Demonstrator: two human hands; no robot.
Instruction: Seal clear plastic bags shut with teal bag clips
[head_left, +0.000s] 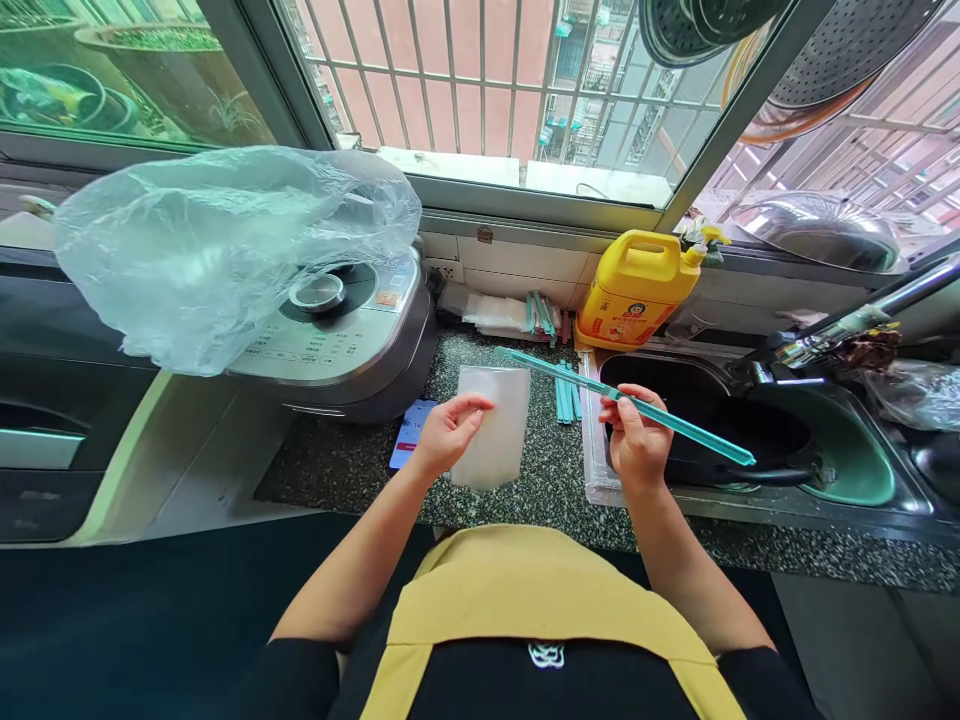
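My right hand (641, 430) is closed around a long, thin teal plastic bag-sealing clip (690, 428), which slants from the counter's middle to above the sink. My left hand (450, 432) has thumb and forefinger pinched together in front of a translucent plastic bag (499, 450). Whether those fingers hold anything is too small to make out; the bag seems to lie on the speckled counter (555, 465). Several shorter teal clips (568, 392) lie side by side just beyond the bag, left of the sink.
A rice cooker (360, 345) with a large clear plastic bag (210, 260) over it stands left, a phone (411, 435) beside it. Packaged bags and clips (510, 312) lie by the wall. A yellow jug (637, 290) stands behind the sink (862, 470), where a black pan (720, 430) sits.
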